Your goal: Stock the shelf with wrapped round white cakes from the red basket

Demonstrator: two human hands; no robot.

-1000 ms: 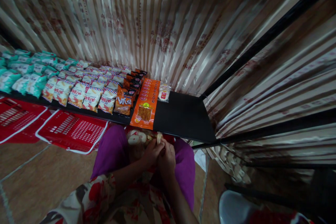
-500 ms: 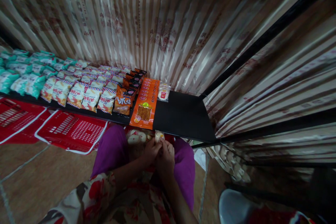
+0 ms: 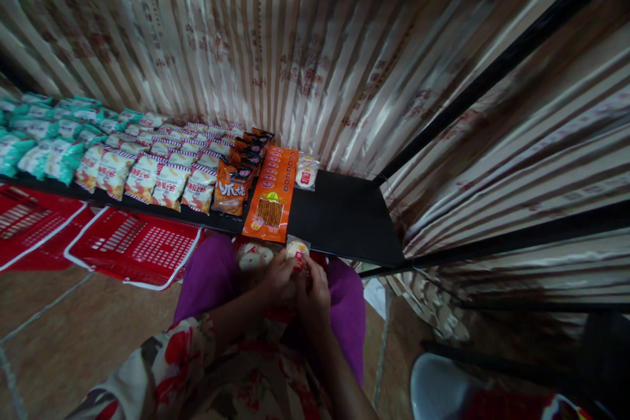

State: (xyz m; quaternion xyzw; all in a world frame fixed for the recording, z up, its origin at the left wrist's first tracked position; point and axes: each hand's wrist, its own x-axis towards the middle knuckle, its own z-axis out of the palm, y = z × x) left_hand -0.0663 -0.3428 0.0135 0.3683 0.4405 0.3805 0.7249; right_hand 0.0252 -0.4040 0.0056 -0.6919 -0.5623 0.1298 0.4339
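Between my knees, just below the front edge of the black shelf point(image 3: 344, 216), both hands hold a small clear packet of white rice crackers point(image 3: 298, 249) with a red label. My left hand point(image 3: 280, 281) grips its left side, fingers closed. My right hand point(image 3: 315, 285) pinches the lower right side. A similar rice cracker packet point(image 3: 306, 174) lies at the back of the shelf, beside a long orange snack packet point(image 3: 270, 193). More white packets point(image 3: 254, 256) sit low between my knees, partly hidden by my left arm.
Left along the shelf stand rows of orange-and-black bags point(image 3: 230, 189), white snack bags point(image 3: 167, 185) and teal bags point(image 3: 63, 159). Red baskets point(image 3: 147, 249) rest on the floor below. A black post point(image 3: 443, 118) rises at the shelf's right end, before a striped curtain point(image 3: 275, 46).
The rice cracker packet has come up slightly toward the shelf edge, and more of its face and label shows. My hands have moved a little apart around it.
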